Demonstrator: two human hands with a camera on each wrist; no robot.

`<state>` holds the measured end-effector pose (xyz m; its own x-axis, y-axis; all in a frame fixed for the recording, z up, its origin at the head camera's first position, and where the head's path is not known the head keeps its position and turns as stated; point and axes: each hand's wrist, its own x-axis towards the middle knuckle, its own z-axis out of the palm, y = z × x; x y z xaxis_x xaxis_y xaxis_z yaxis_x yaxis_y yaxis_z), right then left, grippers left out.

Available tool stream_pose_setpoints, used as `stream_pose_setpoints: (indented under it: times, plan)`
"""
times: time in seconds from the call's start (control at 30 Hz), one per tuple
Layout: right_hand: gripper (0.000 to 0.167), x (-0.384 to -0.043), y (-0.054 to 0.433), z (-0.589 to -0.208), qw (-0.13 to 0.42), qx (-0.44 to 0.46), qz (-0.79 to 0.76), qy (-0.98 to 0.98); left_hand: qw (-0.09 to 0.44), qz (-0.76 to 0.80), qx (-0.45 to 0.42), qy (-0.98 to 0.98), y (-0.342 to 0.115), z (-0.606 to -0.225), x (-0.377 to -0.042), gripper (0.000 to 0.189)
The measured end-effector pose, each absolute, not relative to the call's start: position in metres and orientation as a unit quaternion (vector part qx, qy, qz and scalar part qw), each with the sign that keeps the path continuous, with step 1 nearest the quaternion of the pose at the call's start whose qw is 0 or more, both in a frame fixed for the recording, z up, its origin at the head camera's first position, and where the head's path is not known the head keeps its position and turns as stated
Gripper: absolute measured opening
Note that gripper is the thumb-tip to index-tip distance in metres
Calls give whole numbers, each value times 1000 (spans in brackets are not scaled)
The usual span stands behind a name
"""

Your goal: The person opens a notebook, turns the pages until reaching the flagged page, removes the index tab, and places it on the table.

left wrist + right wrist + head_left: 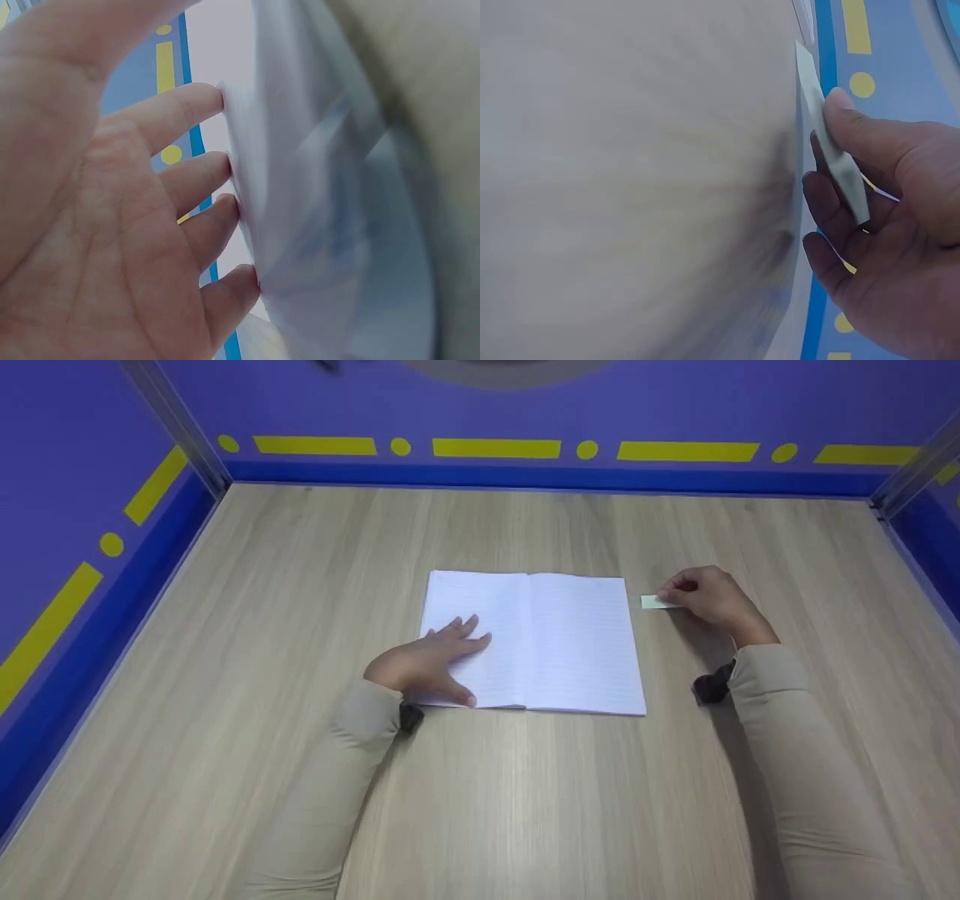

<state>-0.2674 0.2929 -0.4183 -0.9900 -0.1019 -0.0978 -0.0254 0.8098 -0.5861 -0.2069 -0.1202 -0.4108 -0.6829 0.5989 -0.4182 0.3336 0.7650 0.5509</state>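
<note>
An open notebook [581, 649] with pale ruled pages lies flat on the table. My left hand [436, 658] rests spread on its left page, thumb near the bottom edge. In the left wrist view, the fingertips [241, 276] of that hand touch the page. Just right of the notebook, my right hand [709, 596] pinches a pale green paper strip [651, 601] between thumb and fingers, low over the table. The right wrist view shows the strip [832, 142] slightly bent under the thumb, its free end pointing toward the notebook.
The wood-grain table [480, 795] extends around the notebook on every side. A blue wall [480, 416] with yellow dashes and dots runs along the back, and similar panels close off the left and right. Dark wrist cameras [712, 686] sit at both cuffs.
</note>
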Motion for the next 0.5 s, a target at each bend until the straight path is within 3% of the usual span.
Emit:
stream_pose_setpoints:
  times: [0.5]
  plan:
    - [24,-265,291,-416,83,-6,-310,947,298,219,251,895,-119,-410,-206,94]
